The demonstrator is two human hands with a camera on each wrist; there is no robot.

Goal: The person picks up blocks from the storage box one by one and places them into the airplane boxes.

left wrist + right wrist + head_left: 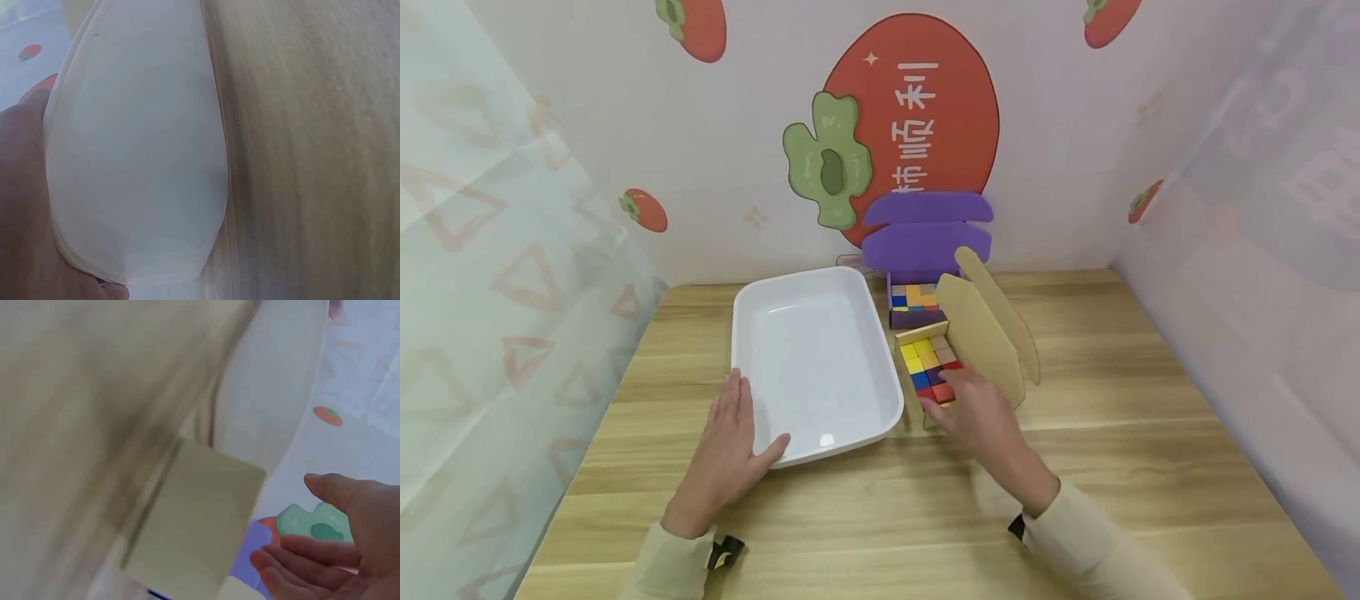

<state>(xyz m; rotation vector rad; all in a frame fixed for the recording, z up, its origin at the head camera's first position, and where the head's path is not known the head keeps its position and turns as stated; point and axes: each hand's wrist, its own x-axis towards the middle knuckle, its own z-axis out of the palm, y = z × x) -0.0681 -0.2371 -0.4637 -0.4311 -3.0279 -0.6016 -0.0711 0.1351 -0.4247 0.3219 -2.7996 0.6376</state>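
Observation:
A white rectangular tray [820,358] lies on the wooden table. Along its near left corner my left hand [722,454] rests on the rim, fingers straight and thumb spread. The left wrist view shows the tray's outer side [137,144] with that hand against its edge. To the right of the tray stands a brown cardboard box [981,329], lid raised, packed with colored wooden blocks [921,357]. Over its near end hovers my right hand [988,425], partly covering the blocks. In the right wrist view, its thumb and fingers are apart with nothing seen between them.
Behind the brown box is a purple box [927,246] with its lid up, also holding colored blocks [910,296]. The brown lid leans out to the right. A printed backdrop [1052,167] stands behind the wooden table [1112,433], with hanging sheets at both sides.

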